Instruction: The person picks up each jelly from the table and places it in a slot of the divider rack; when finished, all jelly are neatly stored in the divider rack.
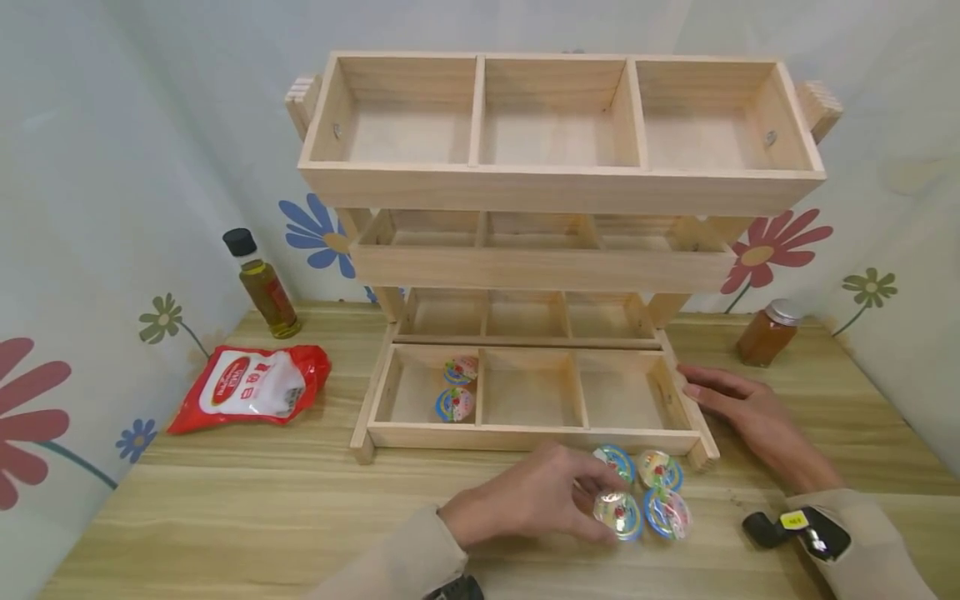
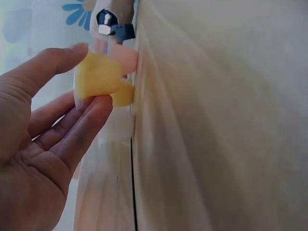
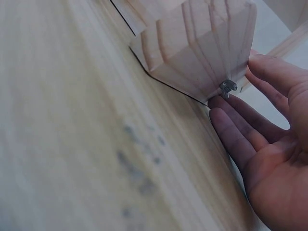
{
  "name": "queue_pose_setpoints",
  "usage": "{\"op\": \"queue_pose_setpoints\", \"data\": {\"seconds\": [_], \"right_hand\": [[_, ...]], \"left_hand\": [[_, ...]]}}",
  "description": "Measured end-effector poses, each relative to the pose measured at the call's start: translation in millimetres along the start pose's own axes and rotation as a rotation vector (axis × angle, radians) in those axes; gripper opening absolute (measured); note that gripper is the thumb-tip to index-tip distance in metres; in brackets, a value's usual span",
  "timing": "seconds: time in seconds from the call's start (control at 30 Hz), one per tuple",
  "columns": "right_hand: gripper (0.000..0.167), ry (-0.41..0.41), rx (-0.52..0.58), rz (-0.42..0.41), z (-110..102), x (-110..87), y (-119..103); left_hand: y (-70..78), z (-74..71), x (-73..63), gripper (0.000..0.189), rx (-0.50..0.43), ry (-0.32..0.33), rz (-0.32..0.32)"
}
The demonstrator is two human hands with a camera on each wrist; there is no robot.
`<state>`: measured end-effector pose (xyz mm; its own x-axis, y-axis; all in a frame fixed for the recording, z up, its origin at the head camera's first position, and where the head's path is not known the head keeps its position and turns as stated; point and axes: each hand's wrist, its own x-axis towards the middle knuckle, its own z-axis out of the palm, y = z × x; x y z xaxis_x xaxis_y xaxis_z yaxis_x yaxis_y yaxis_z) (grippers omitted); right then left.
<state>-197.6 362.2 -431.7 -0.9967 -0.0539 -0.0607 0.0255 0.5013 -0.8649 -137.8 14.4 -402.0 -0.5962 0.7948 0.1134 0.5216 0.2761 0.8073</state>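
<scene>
My left hand (image 1: pixel 536 493) pinches a small yellow jelly cup (image 2: pixel 100 74) between thumb and fingers; in the head view its printed lid (image 1: pixel 621 515) faces up. Close beside it on the table stand more jelly cups (image 1: pixel 667 513) with blue-rimmed lids, one of them pink and another yellow (image 2: pixel 124 94) in the left wrist view. My right hand (image 1: pixel 750 417) touches the right side of the wooden shelf rack (image 1: pixel 525 437) with extended fingers, near a small metal fitting (image 3: pixel 227 87). Two jelly cups (image 1: pixel 455 404) lie in the left compartment of the rack's lowest front tray.
The rack's upper trays (image 1: pixel 562 187) each have three compartments and overhang the lower one. At left are a red and white bag (image 1: pixel 251 385) and an oil bottle (image 1: pixel 266 292). A jar with a metal lid (image 1: pixel 768 333) stands at right on the wooden table (image 1: pixel 225 517).
</scene>
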Motion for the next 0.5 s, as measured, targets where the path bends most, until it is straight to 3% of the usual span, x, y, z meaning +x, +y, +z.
{"op": "queue_pose_setpoints", "data": {"seconds": [0.2, 0.5], "right_hand": [[0.057, 0.006, 0.059, -0.023, 0.5, 0.1, 2.4], [0.058, 0.000, 0.042, -0.020, 1.3, -1.3, -0.1]], "left_hand": [[0.7, -13.0, 3.4, 0.041, -0.054, 0.065, 0.002], [-3.3, -41.1, 4.1, 0.043, -0.116, 0.173, -0.001]]}}
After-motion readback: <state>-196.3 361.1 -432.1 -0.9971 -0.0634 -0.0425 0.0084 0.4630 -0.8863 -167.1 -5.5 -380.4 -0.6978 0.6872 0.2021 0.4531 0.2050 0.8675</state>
